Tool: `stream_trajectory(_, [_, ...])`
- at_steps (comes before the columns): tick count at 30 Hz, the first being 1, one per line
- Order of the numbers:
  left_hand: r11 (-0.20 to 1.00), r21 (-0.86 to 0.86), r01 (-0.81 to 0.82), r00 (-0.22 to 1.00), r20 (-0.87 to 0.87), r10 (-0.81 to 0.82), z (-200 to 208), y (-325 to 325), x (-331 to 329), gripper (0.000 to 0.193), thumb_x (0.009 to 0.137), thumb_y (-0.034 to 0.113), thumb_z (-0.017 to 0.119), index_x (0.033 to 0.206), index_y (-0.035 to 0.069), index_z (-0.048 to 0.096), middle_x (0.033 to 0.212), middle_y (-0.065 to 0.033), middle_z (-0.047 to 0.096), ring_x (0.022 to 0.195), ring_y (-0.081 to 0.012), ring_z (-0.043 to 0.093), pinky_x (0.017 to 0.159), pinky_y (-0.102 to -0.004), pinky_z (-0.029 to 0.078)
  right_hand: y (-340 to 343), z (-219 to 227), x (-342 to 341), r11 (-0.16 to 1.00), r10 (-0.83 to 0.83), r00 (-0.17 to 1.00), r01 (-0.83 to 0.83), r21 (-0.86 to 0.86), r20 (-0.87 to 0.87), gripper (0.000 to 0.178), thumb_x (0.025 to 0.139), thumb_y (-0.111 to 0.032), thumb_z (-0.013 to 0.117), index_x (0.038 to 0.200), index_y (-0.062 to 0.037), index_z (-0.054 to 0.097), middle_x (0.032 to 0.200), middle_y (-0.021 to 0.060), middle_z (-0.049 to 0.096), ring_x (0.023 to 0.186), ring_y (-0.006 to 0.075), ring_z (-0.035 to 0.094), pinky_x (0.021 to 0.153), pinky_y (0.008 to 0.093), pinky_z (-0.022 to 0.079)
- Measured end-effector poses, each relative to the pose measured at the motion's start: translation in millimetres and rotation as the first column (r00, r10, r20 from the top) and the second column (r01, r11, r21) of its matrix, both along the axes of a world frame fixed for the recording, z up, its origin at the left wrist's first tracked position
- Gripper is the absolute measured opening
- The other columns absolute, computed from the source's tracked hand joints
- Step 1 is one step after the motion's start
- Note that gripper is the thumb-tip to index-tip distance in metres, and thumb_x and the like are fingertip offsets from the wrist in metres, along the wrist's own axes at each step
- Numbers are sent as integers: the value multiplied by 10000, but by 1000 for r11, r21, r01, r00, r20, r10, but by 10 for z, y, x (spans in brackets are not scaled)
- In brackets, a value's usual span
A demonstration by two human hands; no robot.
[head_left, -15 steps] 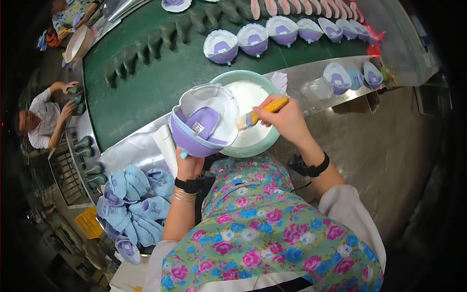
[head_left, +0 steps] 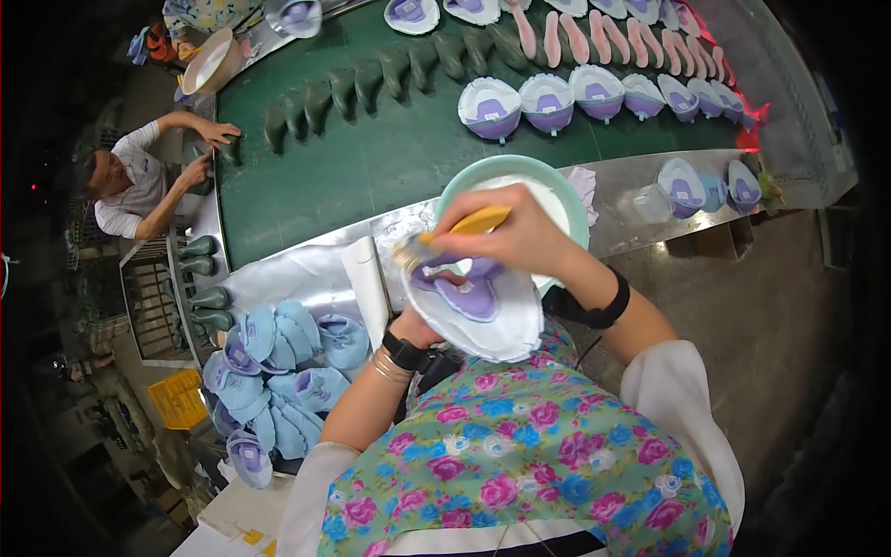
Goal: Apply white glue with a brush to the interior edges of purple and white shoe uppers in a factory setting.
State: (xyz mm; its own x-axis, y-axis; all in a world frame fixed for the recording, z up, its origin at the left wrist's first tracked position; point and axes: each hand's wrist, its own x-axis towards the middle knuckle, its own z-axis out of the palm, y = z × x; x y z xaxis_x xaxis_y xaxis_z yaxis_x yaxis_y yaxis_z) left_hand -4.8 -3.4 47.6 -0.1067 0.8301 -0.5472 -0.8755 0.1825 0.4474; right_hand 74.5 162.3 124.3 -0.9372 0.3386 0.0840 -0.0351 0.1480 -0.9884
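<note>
My left hand [head_left: 418, 329] grips a purple and white shoe upper [head_left: 510, 327] from below and at its left side. The upper is tilted, its white-coated inner rim facing up. In my right hand [head_left: 524, 232] is a yellow-handled paintbrush [head_left: 481, 221]. The bristles, blurred, are at the upper's far left edge; whether they touch it I cannot tell. Both hands are in front of a pale green basin [head_left: 579, 215] of white liquid, which the right hand and upper partly cover.
Rows of coated uppers [head_left: 489, 110], dark green shoe lasts [head_left: 394, 72] and pink insoles [head_left: 553, 39] lie on the green conveyor belt [head_left: 325, 200]. Blue uppers [head_left: 278, 408] are heaped at left. A clear cup [head_left: 652, 204] stands right. A co-worker [head_left: 139, 181] handles a last across the belt.
The upper has been turned and lowered toward me. My right hand has brought the brush leftward across it, away from the basin. The whole view has shifted; the co-worker's hand now reaches the belt.
</note>
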Motion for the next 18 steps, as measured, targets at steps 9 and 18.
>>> stream_trajectory(9, [1000, -14, 24, 1000, 16, -24, -220, 7, -907, 244, 932, 194, 484, 1107, 56, 585, 1036, -59, 637, 920, -175, 613, 836, -330, 495, 299, -423, 713, 811, -450, 800, 552, -193, 397, 167, 814, -131, 670, 726, -28, 572, 606, 37, 602, 508, 69, 554, 444, 203, 429])
stream_trajectory(18, [955, 8, -297, 855, -443, 269, -1892, 1290, -2093, 270, 911, 63, 459, 1178, 70, 499, 1030, -81, 607, 949, -215, 606, 815, -379, 514, 146, -785, 953, 649, -592, 651, 735, -198, 475, 80, 832, -60, 633, 835, 0, 580, 657, 64, 610, 538, 87, 563, 473, 194, 436])
